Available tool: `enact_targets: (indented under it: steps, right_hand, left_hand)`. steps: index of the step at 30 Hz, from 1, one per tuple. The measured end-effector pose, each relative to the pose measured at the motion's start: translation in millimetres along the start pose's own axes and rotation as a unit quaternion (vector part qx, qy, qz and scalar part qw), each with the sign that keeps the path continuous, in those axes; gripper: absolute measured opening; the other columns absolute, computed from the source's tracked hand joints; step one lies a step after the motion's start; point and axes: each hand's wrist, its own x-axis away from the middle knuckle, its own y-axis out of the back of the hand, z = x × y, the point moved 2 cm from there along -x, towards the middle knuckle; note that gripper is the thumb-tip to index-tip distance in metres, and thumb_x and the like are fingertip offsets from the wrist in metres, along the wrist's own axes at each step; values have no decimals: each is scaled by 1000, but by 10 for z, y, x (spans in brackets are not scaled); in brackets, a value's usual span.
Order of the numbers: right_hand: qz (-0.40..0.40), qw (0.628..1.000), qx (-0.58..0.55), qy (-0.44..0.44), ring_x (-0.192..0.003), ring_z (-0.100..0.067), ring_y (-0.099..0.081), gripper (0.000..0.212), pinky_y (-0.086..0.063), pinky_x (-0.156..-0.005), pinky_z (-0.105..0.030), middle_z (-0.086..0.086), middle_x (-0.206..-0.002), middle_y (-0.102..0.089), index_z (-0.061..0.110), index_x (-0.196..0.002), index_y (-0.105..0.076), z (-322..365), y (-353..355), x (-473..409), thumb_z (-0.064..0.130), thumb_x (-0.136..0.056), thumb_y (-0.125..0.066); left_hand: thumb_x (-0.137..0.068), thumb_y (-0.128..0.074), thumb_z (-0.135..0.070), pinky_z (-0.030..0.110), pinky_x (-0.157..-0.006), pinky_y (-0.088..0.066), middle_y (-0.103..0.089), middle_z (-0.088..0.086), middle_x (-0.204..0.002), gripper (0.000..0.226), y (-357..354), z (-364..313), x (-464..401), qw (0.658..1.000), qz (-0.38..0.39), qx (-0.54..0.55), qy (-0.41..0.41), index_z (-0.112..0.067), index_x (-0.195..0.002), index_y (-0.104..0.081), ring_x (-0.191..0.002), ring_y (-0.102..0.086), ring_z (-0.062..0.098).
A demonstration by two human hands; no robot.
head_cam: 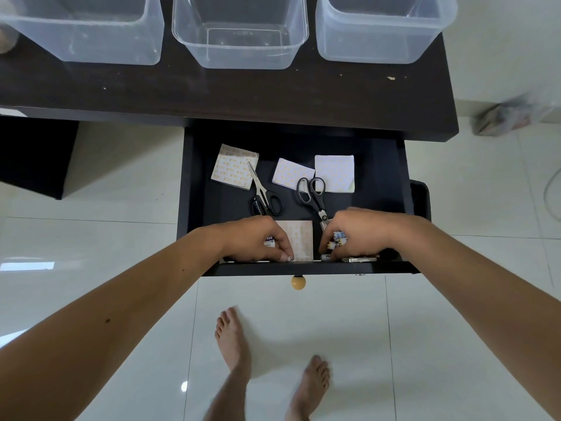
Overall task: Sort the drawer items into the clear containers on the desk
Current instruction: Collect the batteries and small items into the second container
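Note:
The dark drawer (385, 177) is pulled open below the desk. Inside lie several patterned paper pads (233, 166) and two pairs of black-handled scissors (263, 194), the second pair of scissors (314, 196) to the right. Both hands are at the drawer's front edge. My left hand (258, 240) curls round small white batteries (269, 242) beside a pad (299, 238). My right hand (355, 232) grips several small batteries (337, 238), its fingertips down on another one at the front wall. Three clear containers stand on the desk: left container (91, 41), middle container (239, 50), right container (379, 44).
The dark desk top (243, 92) runs across the upper view. A round wooden knob (298, 282) sticks out of the drawer front. My bare feet (233, 338) stand on white floor tiles below. A blurred object (510, 117) lies on the floor at right.

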Motion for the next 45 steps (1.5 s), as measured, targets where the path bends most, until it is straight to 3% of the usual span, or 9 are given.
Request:
enact_targets:
  steps: [6, 11, 16, 24, 30, 32, 36, 40, 45]
  right_hand:
    - [-23, 999, -26, 5, -110, -12, -61, 25, -54, -96, -37, 17, -114, -71, 44, -117, -78, -27, -39, 49, 38, -93, -78]
    - [-23, 1000, -10, -13, -117, -16, -59, 26, -54, -100, -41, 9, -120, -71, 39, -119, -78, -21, -68, 1, 40, -93, -77]
    - [13, 999, 30, -24, -103, -16, -62, 19, -56, -90, -37, 4, -113, -71, 33, -111, -79, 44, -20, -48, 40, -93, -76]
    - [60, 997, -37, -22, -69, 1, -66, 8, -50, -63, -18, 28, -85, -70, 39, -102, -78, 31, 76, 19, 42, -94, -77]
    - [66, 993, -101, 13, -100, -26, -73, 9, -61, -91, -50, 10, -105, -75, 50, -99, -75, 10, 92, 79, 45, -92, -79]
    - [67, 990, -120, 20, -101, -25, -73, 14, -61, -92, -52, 11, -108, -75, 52, -102, -76, 41, 92, 91, 46, -91, -80]
    - [52, 985, -164, 21, -91, -34, -75, 17, -64, -82, -52, 4, -104, -77, 53, -105, -77, 51, 87, 82, 51, -88, -79]
    - [0, 959, -285, 10, -69, -19, -74, 9, -57, -58, -32, -6, -87, -76, 31, -101, -76, 120, 81, 36, 29, -93, -81]
    - [-40, 930, -363, 45, -83, -33, -80, 23, -65, -74, -48, -17, -89, -76, 20, -101, -79, 280, 120, -102, 1, -89, -79]
  left_hand:
    - [-98, -73, -35, 17, -95, -42, -73, -28, -104, 11, -8, 19, 33, 1000, -5, 27, -8, -37, -107, -79, -106, -63, -9]
    - [-104, -66, -26, 10, -52, -43, -63, -28, -58, 13, 54, -46, 80, 993, -41, 113, 9, -25, -113, -76, -47, -53, -4]
    - [-105, -65, -24, 22, -55, -50, -79, -10, -99, 8, 105, -50, 200, 981, -76, 178, 2, -26, -110, -71, -60, -55, 11]
    - [-107, -62, -22, 21, -58, -53, -71, 7, -105, 20, 138, -55, 337, 967, -122, 221, -40, -32, -120, -73, -67, -56, 18]
    - [-104, -66, -23, 29, -57, -51, -65, 9, -98, 15, 164, -83, 427, 959, -133, 246, -44, -29, -116, -73, -64, -57, 17]
    - [-103, -68, -22, 26, -54, -49, -64, 18, -92, 13, 176, -91, 457, 954, -141, 261, -39, -22, -116, -70, -59, -57, 13]
    - [-103, -65, -9, 17, -51, -47, -66, -4, -70, 16, 218, -132, 530, 938, -172, 297, -37, -7, -119, -65, -55, -61, 3]
    - [-101, -67, -7, 21, -53, -51, -73, 5, -76, 15, 365, -105, 682, 926, -211, 311, -38, -8, -116, -67, -56, -65, 6]
    - [-98, -70, -5, 25, -57, -56, -73, 2, -81, 16, 551, 22, 902, 916, -241, 316, -42, -12, -113, -71, -73, -72, 19]
